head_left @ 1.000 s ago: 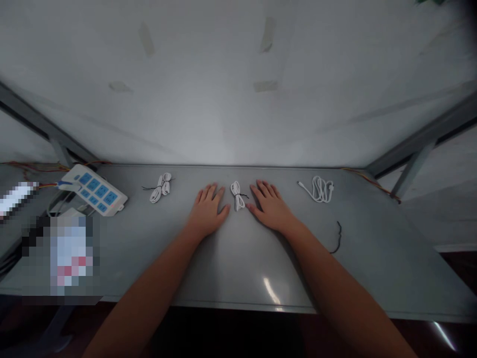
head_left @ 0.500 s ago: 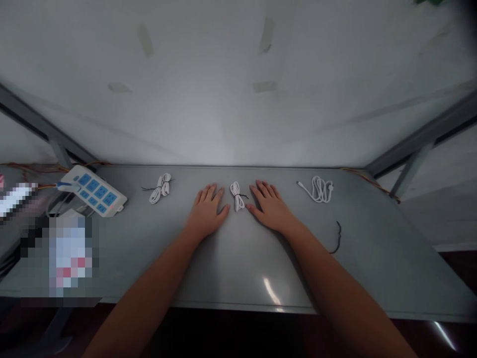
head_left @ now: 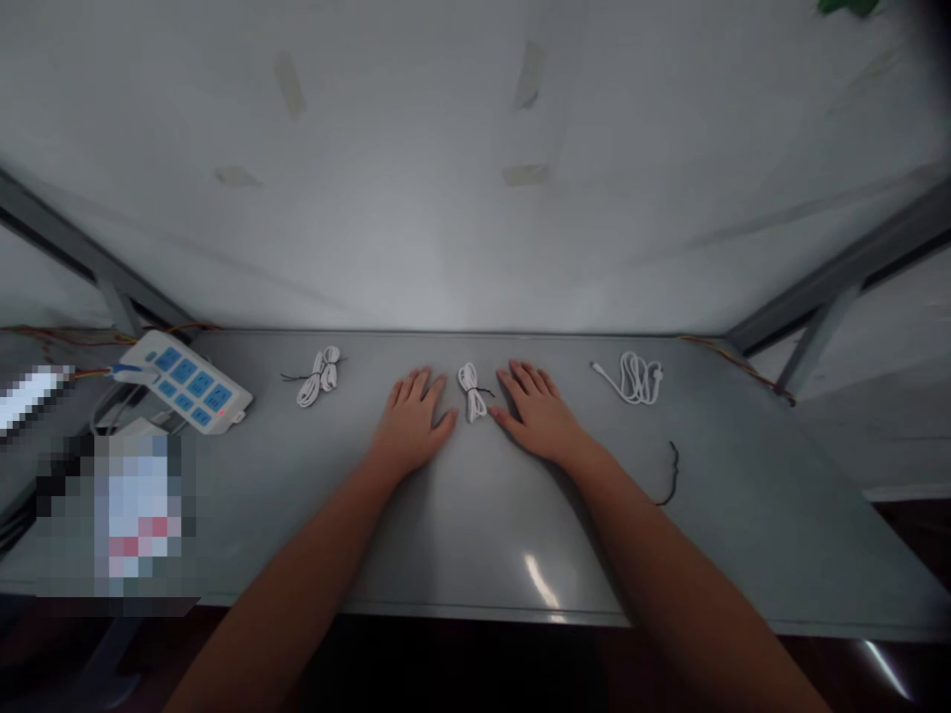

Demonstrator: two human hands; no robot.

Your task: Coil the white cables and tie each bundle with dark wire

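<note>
Worktop (head_left: 475, 525): grey; three white cables lie across its far half.
Middle cable (head_left: 475, 404): bundled, tied in black at its waist; lies between the two hands, outside either grip.
Left hand (head_left: 410, 426): palm down, fingers spread; grip wide open, nothing held. Thumb points at the middle cable, gap visible.
Right hand (head_left: 546, 421): palm down, fingers slightly fanned; grip open, nothing held. Thumb tip just beside the middle cable's lower part; contact there cannot be told.
Left cable (head_left: 309, 391): bundled, tied in black; well apart from the left hand, on its outer side.
Right cable (head_left: 637, 381): loosely looped, no tie round it; beyond the right hand, well apart.
Loose tie (head_left: 675, 473): black, wavy; nearer the front than the right cable, lower end beside the right forearm.
Power strip (head_left: 189, 381): white, blue sockets, small red light; slanted, left of the left cable.
Front left corner: pixelated, contents unreadable.
</note>
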